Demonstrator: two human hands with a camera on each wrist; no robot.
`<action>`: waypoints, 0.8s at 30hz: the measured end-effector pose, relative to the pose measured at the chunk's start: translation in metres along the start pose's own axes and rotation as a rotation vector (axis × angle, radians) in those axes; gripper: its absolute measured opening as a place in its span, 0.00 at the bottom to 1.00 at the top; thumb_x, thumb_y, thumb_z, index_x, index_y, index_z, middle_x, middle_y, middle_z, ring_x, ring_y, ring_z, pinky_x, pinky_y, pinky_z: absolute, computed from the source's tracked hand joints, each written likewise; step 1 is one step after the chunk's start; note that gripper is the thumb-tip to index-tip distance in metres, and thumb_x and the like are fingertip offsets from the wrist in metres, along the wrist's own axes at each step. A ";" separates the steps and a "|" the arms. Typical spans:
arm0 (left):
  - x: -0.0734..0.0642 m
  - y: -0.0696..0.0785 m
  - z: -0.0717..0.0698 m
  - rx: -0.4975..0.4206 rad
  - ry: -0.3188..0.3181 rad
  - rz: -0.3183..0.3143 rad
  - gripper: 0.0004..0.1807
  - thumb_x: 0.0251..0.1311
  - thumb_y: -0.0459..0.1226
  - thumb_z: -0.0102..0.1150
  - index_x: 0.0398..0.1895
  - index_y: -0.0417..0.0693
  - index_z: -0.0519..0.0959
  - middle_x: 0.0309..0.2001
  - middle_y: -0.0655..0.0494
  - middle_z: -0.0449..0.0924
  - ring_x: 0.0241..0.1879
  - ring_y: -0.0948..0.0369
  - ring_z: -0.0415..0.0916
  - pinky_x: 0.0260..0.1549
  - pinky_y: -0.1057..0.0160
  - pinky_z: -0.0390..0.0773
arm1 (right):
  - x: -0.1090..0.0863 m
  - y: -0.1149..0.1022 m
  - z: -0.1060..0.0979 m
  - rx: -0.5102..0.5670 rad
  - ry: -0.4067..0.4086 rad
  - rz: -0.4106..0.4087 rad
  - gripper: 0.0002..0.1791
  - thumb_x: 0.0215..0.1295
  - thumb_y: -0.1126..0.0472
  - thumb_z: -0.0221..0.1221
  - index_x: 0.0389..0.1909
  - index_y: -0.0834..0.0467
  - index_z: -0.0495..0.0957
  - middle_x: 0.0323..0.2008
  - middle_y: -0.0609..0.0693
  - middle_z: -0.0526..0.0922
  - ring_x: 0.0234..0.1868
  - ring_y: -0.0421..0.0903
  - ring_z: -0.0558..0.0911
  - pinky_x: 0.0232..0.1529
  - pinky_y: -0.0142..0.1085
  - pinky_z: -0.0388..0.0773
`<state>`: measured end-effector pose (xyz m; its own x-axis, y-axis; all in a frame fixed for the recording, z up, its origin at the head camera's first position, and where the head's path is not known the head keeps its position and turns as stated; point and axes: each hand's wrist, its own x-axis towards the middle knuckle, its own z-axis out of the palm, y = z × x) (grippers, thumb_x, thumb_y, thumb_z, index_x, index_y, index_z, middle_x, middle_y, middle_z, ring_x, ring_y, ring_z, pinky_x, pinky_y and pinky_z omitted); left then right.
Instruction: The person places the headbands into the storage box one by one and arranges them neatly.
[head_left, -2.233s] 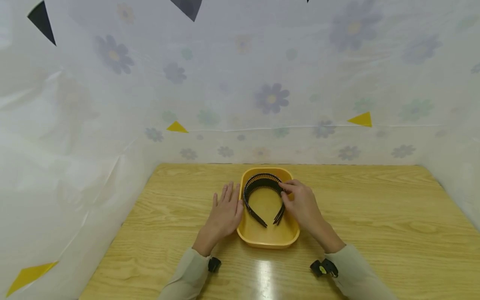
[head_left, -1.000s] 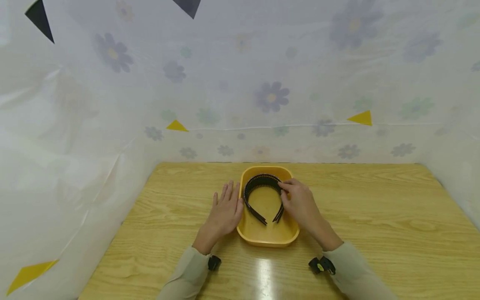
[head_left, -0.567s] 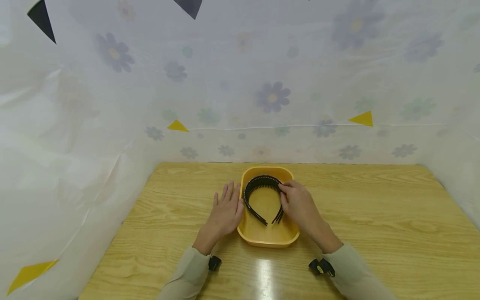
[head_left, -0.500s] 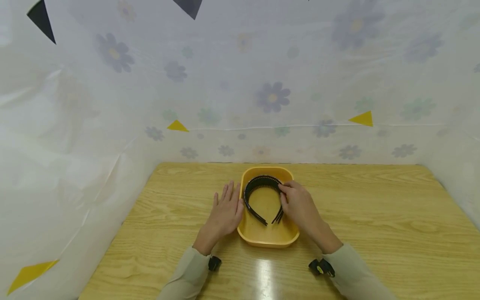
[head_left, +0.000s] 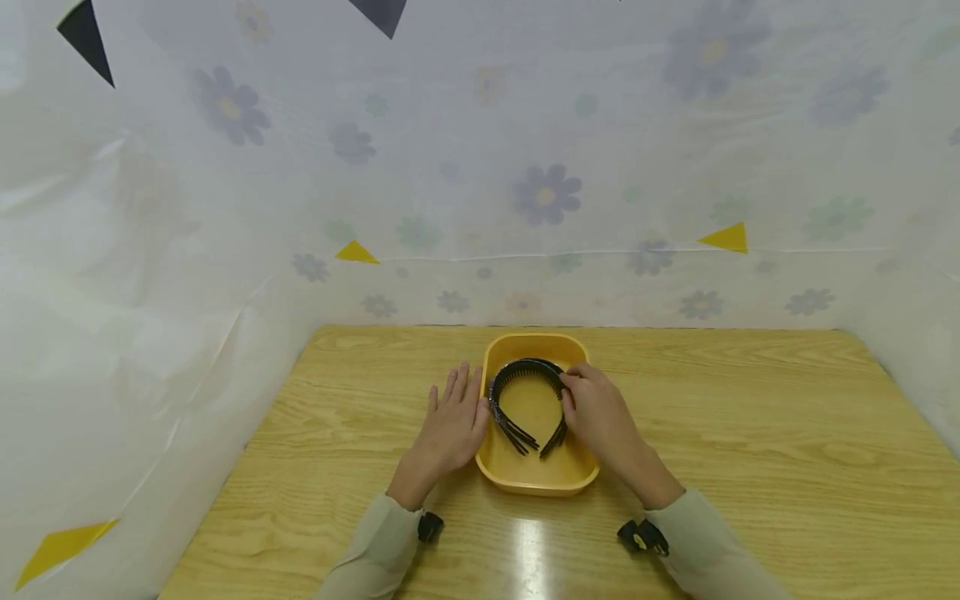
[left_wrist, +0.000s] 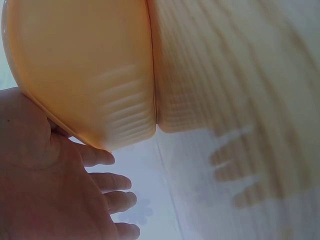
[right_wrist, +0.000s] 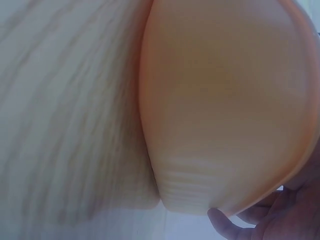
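Observation:
Several black toothed headbands (head_left: 531, 367) lie stacked together inside a yellow plastic tray (head_left: 536, 488), their tips fanned out toward the near end. My right hand (head_left: 600, 414) reaches over the tray's right rim and pinches the right side of the headbands between thumb and fingers; those fingertips are partly hidden. Along the tray's left side my left hand (head_left: 448, 425) rests with fingers straight, touching the rim. In the left wrist view, the left hand's fingers (left_wrist: 117, 201) extend past the tray's outer wall (left_wrist: 85, 65). The right wrist view shows mostly the tray's outer wall (right_wrist: 225, 100), hiding the headbands.
The tray stands on a wood-grain table (head_left: 750, 433), near its back edge. A white flower-patterned sheet (head_left: 480, 167) hangs behind and at the sides, with yellow triangles (head_left: 727, 237) on it. Each sleeve bears a small black device (head_left: 642, 537) at the wrist.
The headbands have turned and sunk slightly toward the near end, their left tips now spread apart. My right hand has shifted slightly with them. My left hand stays put.

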<state>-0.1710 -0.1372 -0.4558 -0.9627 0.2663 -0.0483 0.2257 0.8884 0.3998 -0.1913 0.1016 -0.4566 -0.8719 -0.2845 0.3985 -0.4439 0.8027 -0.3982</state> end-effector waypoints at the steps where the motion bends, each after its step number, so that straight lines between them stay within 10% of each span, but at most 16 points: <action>1: 0.000 0.000 0.000 0.003 0.002 -0.001 0.34 0.83 0.50 0.24 0.84 0.46 0.44 0.83 0.46 0.35 0.81 0.46 0.36 0.75 0.37 0.38 | 0.000 0.000 0.000 -0.003 -0.002 0.002 0.13 0.64 0.72 0.65 0.48 0.73 0.85 0.45 0.63 0.84 0.47 0.60 0.83 0.48 0.51 0.83; 24: -0.001 0.001 0.000 0.011 -0.005 -0.005 0.33 0.83 0.50 0.24 0.85 0.48 0.41 0.83 0.46 0.34 0.81 0.46 0.35 0.75 0.37 0.37 | 0.000 0.005 -0.007 0.090 -0.001 -0.012 0.15 0.62 0.72 0.67 0.51 0.69 0.86 0.48 0.62 0.83 0.37 0.53 0.85 0.33 0.41 0.82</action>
<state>-0.1704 -0.1370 -0.4553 -0.9631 0.2636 -0.0548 0.2225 0.8939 0.3891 -0.1920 0.1095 -0.4523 -0.8664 -0.2945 0.4032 -0.4714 0.7487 -0.4661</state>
